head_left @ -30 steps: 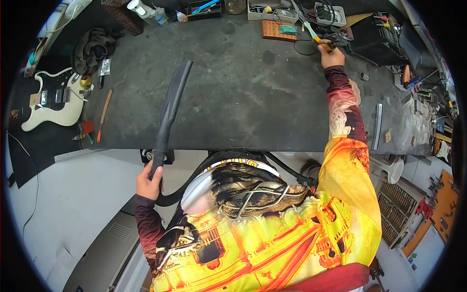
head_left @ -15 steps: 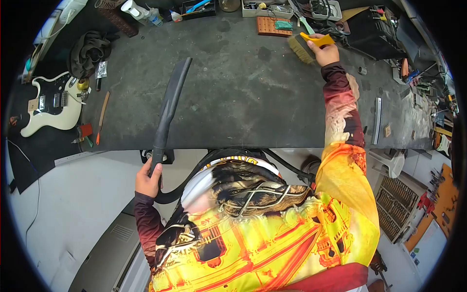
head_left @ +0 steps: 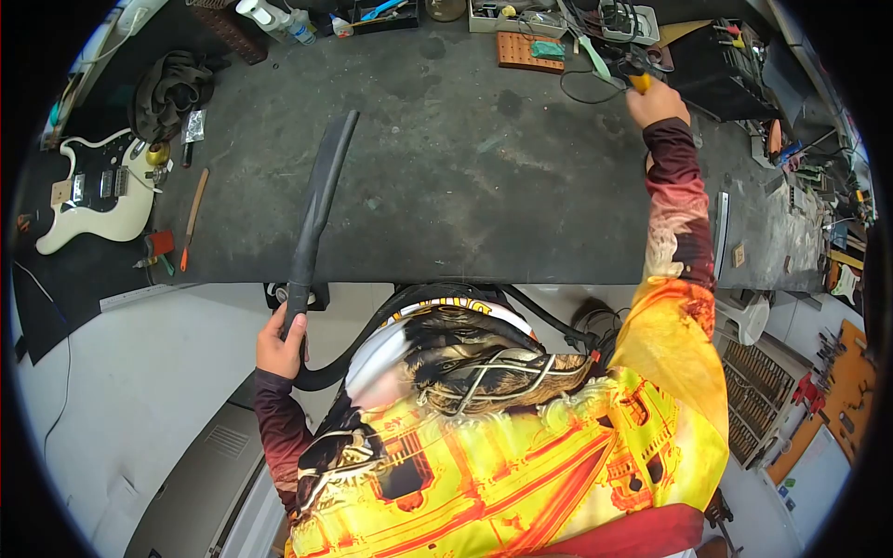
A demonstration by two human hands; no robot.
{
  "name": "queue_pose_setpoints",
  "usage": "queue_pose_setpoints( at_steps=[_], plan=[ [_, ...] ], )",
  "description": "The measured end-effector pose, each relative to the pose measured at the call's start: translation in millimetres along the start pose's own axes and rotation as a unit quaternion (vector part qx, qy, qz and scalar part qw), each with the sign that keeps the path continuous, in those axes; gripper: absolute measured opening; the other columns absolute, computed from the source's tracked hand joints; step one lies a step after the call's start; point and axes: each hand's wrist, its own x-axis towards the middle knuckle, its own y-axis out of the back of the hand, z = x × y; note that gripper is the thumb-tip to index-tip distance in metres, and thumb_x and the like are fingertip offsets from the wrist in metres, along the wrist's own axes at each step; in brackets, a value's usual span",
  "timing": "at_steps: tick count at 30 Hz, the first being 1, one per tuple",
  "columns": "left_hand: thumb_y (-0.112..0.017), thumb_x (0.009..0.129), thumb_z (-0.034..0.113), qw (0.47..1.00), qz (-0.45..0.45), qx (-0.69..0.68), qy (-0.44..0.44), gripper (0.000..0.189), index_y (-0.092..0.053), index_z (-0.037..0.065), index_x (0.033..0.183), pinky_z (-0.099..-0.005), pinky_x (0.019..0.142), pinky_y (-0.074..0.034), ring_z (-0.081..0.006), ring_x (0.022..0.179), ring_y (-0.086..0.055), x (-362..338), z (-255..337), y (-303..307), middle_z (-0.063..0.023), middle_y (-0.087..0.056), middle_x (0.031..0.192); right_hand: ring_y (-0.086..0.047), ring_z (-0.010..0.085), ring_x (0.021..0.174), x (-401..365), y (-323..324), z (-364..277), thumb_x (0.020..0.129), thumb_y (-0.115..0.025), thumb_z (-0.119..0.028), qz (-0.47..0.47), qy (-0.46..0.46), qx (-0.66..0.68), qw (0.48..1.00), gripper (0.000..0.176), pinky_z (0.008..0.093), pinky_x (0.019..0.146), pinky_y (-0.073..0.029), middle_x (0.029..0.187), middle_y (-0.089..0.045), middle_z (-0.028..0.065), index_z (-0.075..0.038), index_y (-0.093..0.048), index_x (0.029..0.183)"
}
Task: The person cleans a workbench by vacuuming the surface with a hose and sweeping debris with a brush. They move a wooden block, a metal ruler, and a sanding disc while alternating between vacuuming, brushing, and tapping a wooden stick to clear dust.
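Note:
My left hand (head_left: 282, 348) is wrapped round the lower end of a black vacuum cleaner nozzle (head_left: 321, 205), just in front of the workbench edge. The flat tip of the nozzle points away from me over the bench top. Below this hand a black hose (head_left: 326, 374) curves off towards my body. At the back right of the bench my right hand (head_left: 660, 104) is closed on the brush, whose yellow handle (head_left: 640, 83) shows only in part. The bristles are hard to make out among the dark things there. Beside it lie a green-handled tool (head_left: 593, 58) and a loose black cable (head_left: 588, 99).
On the left lie a white electric guitar body (head_left: 130, 200), a thin file-like tool (head_left: 195, 219) and a dark cloth (head_left: 172, 93). A drilled wooden block (head_left: 530, 52) and small trays (head_left: 516, 20) line the back of the dark workbench (head_left: 446, 195). A metal ruler-like strip (head_left: 722, 232) lies at right.
My right hand has moved right and slightly towards me with the brush, which now shows mostly its yellow handle. A cable beside it has come into view. My left hand has barely moved.

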Motion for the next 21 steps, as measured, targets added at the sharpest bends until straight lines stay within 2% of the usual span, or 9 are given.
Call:
queue_pose_setpoints(
  at_steps=[2,3,5,6,13,15,18,19,21],
  plan=[
    [-0.058,0.095,0.024,1.000,0.002,0.009,0.012,0.042,-0.052,0.000,0.129,-0.0242,0.042,-0.039,-0.0070,0.048,-0.048,-1.6,-3.5,0.5,0.0015,-0.050,0.065,-0.065,0.0371,0.093,0.6,-6.0,-9.9,0.080,-0.058,-0.026,-0.098,0.027,-0.183,0.978,0.040,0.0451,0.082,-0.051,0.098,-0.068,0.0172,-0.015,-0.060,0.119],
    [-0.058,0.095,0.024,1.000,0.003,0.008,0.014,0.042,-0.052,0.000,0.129,-0.0242,0.042,-0.039,-0.0070,0.048,-0.048,-2.5,-3.6,0.2,0.0015,-0.050,0.065,-0.065,0.0371,0.093,1.8,-18.5,-5.1,0.080,-0.058,-0.026,-0.099,0.030,-0.184,0.977,0.040,0.0451,0.082,-0.051,0.098,-0.068,0.0172,-0.015,-0.060,0.119],
    [-0.057,0.095,0.024,1.000,-0.003,0.008,0.006,0.042,-0.052,0.000,0.129,-0.0242,0.042,-0.039,-0.0071,0.048,-0.048,-2.4,-2.0,0.5,0.0013,-0.050,0.066,-0.064,0.0348,0.099,4.8,-42.8,6.7,0.081,-0.056,-0.025,-0.202,0.169,-0.227,0.938,0.038,0.0451,0.086,-0.050,0.105,-0.067,0.0174,-0.015,-0.061,0.118],
    [-0.057,0.095,0.024,1.000,-0.001,0.007,0.009,0.042,-0.052,0.000,0.129,-0.0242,0.042,-0.039,-0.0071,0.048,-0.048,-4.5,-1.9,0.5,0.0013,-0.050,0.066,-0.064,0.0321,0.099,6.8,-50.4,6.3,0.081,-0.058,-0.022,-0.208,0.161,-0.225,0.938,0.040,0.0442,0.087,-0.049,0.104,-0.068,0.0146,-0.017,-0.060,0.121],
    [-0.058,0.094,0.025,0.999,0.007,0.020,0.025,0.043,-0.053,0.001,0.129,-0.0245,0.043,-0.040,-0.0071,0.047,-0.048,-9.9,2.3,2.4,0.0013,-0.050,0.064,-0.064,0.0315,0.097,23.6,-82.4,34.6,0.078,-0.061,-0.015,-0.183,0.256,-0.203,0.927,0.042,0.0422,0.085,-0.048,0.103,-0.067,0.0128,-0.017,-0.060,0.120],
    [-0.058,0.094,0.025,0.999,0.004,0.014,0.035,0.042,-0.053,0.001,0.129,-0.0245,0.043,-0.040,-0.0072,0.047,-0.048,-8.5,2.5,0.2,0.0014,-0.050,0.064,-0.064,0.0305,0.095,24.8,-81.5,42.9,0.076,-0.061,-0.015,-0.134,0.306,-0.185,0.924,0.040,0.0422,0.082,-0.049,0.101,-0.068,0.0115,-0.017,-0.062,0.116],
    [-0.058,0.094,0.025,0.999,0.010,0.023,0.033,0.042,-0.053,0.001,0.128,-0.0244,0.043,-0.040,-0.0072,0.047,-0.048,-5.1,5.4,-0.6,0.0014,-0.050,0.063,-0.065,0.0260,0.096,33.5,-46.5,49.3,0.076,-0.060,-0.016,-0.046,0.220,-0.206,0.952,0.039,0.0414,0.081,-0.048,0.105,-0.068,0.0072,-0.022,-0.063,0.115],
    [-0.059,0.094,0.025,0.999,0.008,0.023,0.028,0.042,-0.054,0.001,0.128,-0.0244,0.043,-0.040,-0.0073,0.047,-0.048,-3.3,8.4,-1.2,0.0015,-0.050,0.063,-0.065,0.0267,0.093,32.4,-34.0,54.0,0.076,-0.061,-0.014,-0.032,0.203,-0.211,0.956,0.037,0.0414,0.077,-0.049,0.098,-0.068,0.0081,-0.019,-0.064,0.112],
    [-0.059,0.094,0.025,0.999,0.002,0.024,0.026,0.041,-0.054,0.002,0.128,-0.0245,0.043,-0.040,-0.0073,0.047,-0.048,-3.3,10.4,-2.6,0.0015,-0.050,0.063,-0.066,0.0253,0.091,36.9,-30.7,83.5,0.080,-0.057,-0.015,-0.066,0.225,-0.296,0.926,0.027,0.0415,0.076,-0.048,0.094,-0.069,0.0062,-0.019,-0.065,0.106]
  ],
)
